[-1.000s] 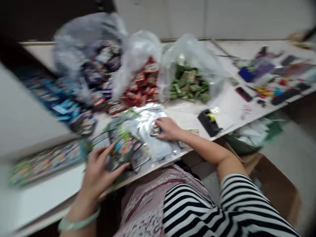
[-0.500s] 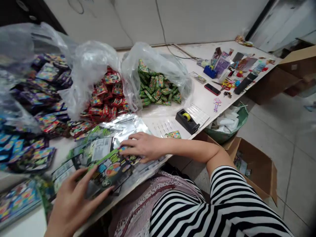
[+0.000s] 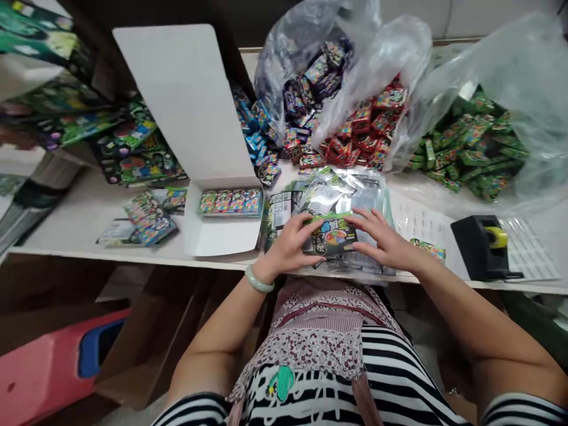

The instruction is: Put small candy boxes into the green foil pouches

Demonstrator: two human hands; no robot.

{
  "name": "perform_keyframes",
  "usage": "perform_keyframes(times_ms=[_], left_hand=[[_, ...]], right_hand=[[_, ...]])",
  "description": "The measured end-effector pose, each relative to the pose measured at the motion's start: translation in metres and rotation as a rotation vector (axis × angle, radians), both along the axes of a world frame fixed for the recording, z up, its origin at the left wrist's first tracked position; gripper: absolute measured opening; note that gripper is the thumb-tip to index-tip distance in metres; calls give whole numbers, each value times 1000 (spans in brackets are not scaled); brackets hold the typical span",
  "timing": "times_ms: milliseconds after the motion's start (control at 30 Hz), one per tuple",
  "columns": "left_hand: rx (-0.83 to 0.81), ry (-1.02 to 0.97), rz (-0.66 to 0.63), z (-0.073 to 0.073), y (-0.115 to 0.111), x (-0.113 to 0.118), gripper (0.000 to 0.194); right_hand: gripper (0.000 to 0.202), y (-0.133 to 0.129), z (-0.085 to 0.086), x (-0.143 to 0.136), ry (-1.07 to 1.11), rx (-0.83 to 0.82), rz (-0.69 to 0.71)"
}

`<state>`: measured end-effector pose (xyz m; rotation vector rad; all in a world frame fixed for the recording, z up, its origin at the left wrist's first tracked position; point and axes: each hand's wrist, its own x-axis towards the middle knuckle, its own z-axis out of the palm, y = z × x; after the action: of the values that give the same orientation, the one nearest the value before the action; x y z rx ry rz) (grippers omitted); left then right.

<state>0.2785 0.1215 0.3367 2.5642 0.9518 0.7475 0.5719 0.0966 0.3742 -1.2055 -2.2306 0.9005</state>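
A dark printed packet with a green top edge (image 3: 333, 235) lies on a stack of clear and silvery bags (image 3: 370, 192) at the table's front edge. My left hand (image 3: 290, 245) holds its left end between thumb and fingers. At its right end, my right hand (image 3: 379, 239) has its fingers spread, their tips touching the packet. Left of the stack stands an open white box (image 3: 226, 239) with a row of small colourful packs (image 3: 231, 202) inside and its lid raised.
Behind are plastic bags with purple packs (image 3: 317, 77), red packs (image 3: 361, 133) and green packs (image 3: 479, 145). A black tape dispenser (image 3: 477, 248) stands right. Loose packets (image 3: 151, 219) lie left. A pink stool (image 3: 53, 361) is below.
The view has swung left, bringing the white box and left side into sight. My left hand has closed on the packet's left end; my right hand stays at its right end.
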Motion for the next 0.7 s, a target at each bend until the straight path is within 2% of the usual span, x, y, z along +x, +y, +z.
perform_keyframes(times_ms=[67, 100, 167, 233, 300, 367, 433, 567, 700], left_hand=[[-2, -42, 1, 0, -2, -1, 85], [6, -68, 12, 1, -3, -3, 86], [17, -121, 46, 3, -5, -10, 88], [-3, -174, 77, 8, -8, -18, 90], [-43, -236, 104, 13, -11, -25, 92], [-73, -303, 130, 17, -15, -31, 92], [-84, -362, 157, 20, -18, -36, 92], [-96, -446, 211, 19, -20, -48, 90], [-162, -496, 231, 13, -18, -59, 89]], right_hand=[[49, 6, 2, -6, 107, -41, -64], [44, 15, 3, -9, 185, -36, -139], [34, 44, 2, -18, 352, 15, -311], [27, 87, -5, -38, 430, 56, -381], [23, 135, -14, -74, 331, 51, -285], [22, 179, -24, -121, 124, 40, -145], [27, 216, -32, -169, -83, 75, -61], [40, 272, -36, -243, -177, 150, -78], [56, 314, -35, -282, -244, 188, -45]])
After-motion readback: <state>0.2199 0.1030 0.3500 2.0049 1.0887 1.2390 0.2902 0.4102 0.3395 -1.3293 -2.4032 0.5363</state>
